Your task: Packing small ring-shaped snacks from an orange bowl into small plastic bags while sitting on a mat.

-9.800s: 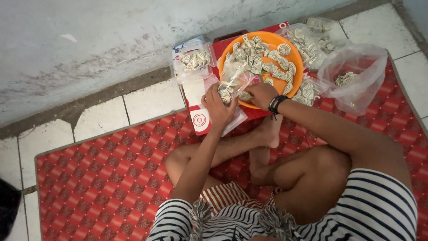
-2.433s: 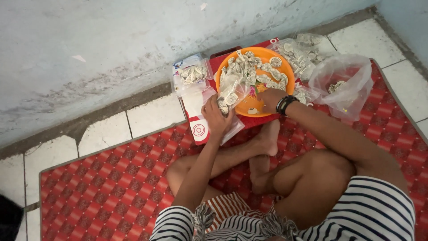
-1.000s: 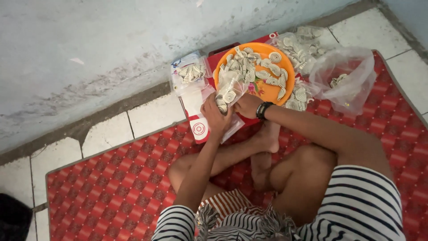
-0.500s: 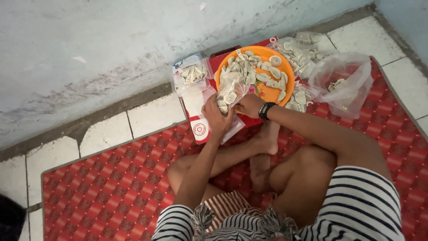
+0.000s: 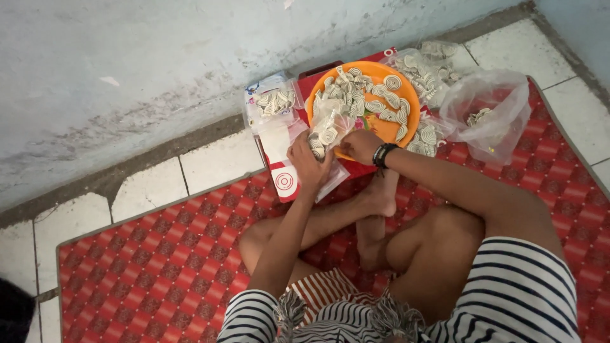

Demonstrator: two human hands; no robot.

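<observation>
Right hand — nearer small bag

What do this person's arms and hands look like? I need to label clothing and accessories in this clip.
Both arms are bare from the short sleeves down. The sleeves belong to a top with navy and white horizontal stripes. The right hand has a black band, like a watch or bracelet, at the wrist. The left hand shows no band, ring or glove.

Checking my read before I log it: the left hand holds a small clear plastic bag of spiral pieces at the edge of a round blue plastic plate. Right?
Not quite. The head view shows the round plastic plate is orange, not blue. The left hand does hold the small clear plastic bag of spiral pieces at its edge.
</observation>
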